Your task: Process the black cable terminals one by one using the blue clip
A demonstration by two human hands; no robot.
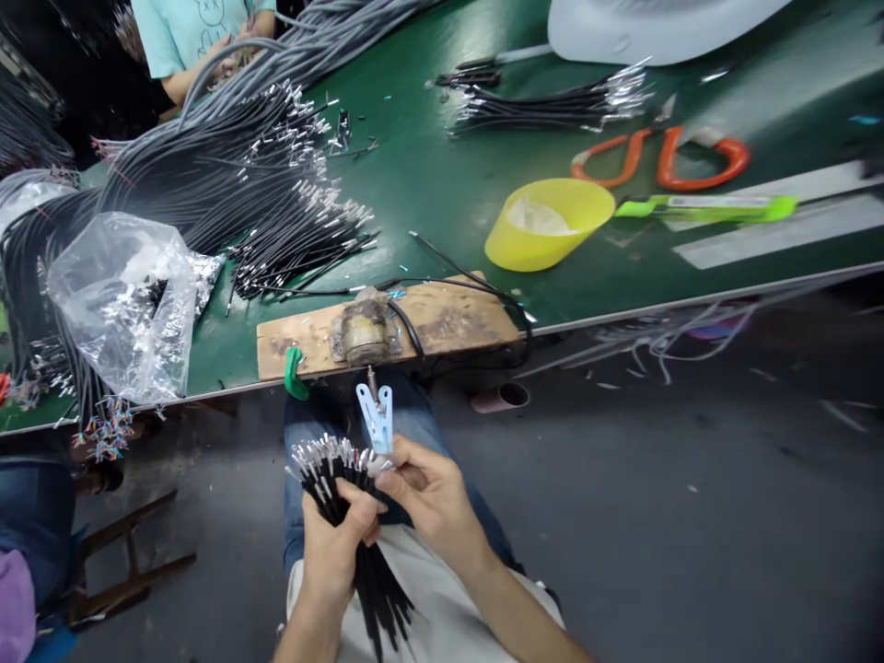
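Observation:
Over the lap, my left hand [335, 543] is closed around a bundle of black cables [378, 589], whose silvery ends fan out at the top. My right hand [438, 506] is closed in a pinch beside those ends; a small whitish, shiny piece shows at its fingertips, too hidden to name. Just above the right fingers, a light blue clothespin [377, 419] hangs on a metal shaft. That shaft comes out of a small motor-like lump [366, 336] fixed on a wooden board [470, 318] at the table edge.
Piles of black cables [290, 230] and a plastic bag [121, 304] cover the green table's [414, 203] left side. Farther right are a yellow cup [545, 230], orange-handled scissors [701, 166] and a green cutter [704, 208]. A green clamp [296, 373] grips the board. Another person [190, 41] sits opposite.

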